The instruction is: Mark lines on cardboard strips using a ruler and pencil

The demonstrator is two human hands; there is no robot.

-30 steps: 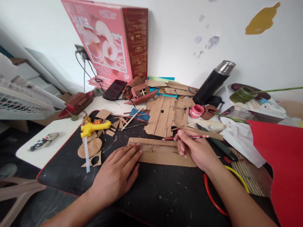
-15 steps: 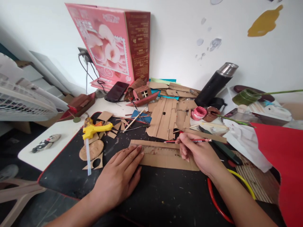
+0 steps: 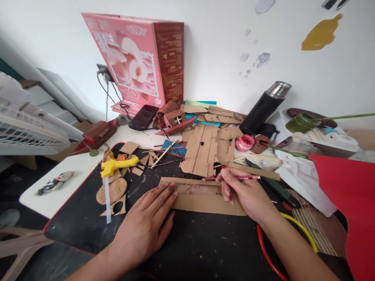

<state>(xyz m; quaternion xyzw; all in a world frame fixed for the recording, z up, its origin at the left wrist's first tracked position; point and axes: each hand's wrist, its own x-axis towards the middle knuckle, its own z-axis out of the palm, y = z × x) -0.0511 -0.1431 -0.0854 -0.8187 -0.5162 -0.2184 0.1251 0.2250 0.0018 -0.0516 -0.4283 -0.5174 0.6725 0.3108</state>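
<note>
A strip of brown cardboard [image 3: 202, 205] lies on the black mat in front of me, and a clear ruler [image 3: 196, 189] rests along it. My left hand [image 3: 149, 214] is flat, its fingertips pressing on the left end of the ruler and the cardboard. Between the fingers of my right hand [image 3: 237, 189] is a red and black pencil [image 3: 247, 177], held nearly level with its tip pointing left above the strip's far edge. The side of that hand sits over the right part of the ruler and cardboard.
A yellow glue gun [image 3: 118, 164] lies left among cardboard scraps. Behind are stacked cardboard pieces [image 3: 199, 150], a small red model boat [image 3: 175, 121] and a phone [image 3: 143, 117]. Paint jars [image 3: 245, 143], a black thermos [image 3: 263, 109] and a dark green cutter [image 3: 279, 191] stand or lie right.
The whole view has shifted slightly, with things sitting a little lower in the picture. Both hands keep nearly the same pose on the ruler and pencil.
</note>
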